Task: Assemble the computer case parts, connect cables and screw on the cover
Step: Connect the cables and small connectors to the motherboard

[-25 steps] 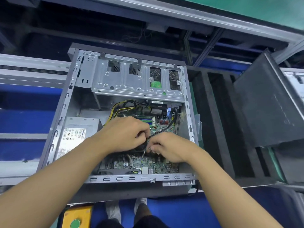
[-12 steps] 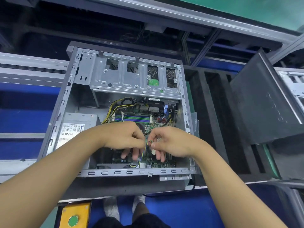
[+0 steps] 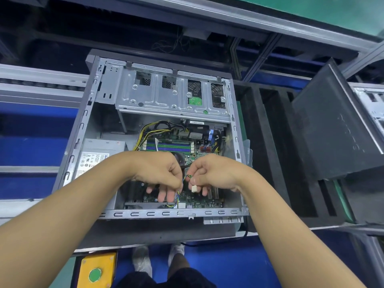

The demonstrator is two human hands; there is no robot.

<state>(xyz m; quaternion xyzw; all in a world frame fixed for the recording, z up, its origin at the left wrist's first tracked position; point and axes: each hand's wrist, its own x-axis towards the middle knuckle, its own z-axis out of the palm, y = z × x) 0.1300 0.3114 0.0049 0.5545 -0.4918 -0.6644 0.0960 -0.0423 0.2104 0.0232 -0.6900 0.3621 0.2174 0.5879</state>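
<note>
Both hands have lifted off the motherboard (image 3: 203, 201), the left hand (image 3: 158, 173) and right hand (image 3: 216, 173) each pinching the thin cable (image 3: 177, 199) in their fingers; its white connector (image 3: 194, 188) dangles unplugged over the open case (image 3: 145, 214); the cover (image 3: 328, 132) leans well apart, so plugging and screwing seemingly remain.

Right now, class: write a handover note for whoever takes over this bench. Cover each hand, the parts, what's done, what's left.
Left hand: pinches the thin wire.
Right hand: pinches the same wire by its white connector, which is unplugged.
Case lies open; motherboard and power supply inside; cover leans at right.
Done: board and supply fitted.
Left: plug connector, fit and screw cover.
</note>
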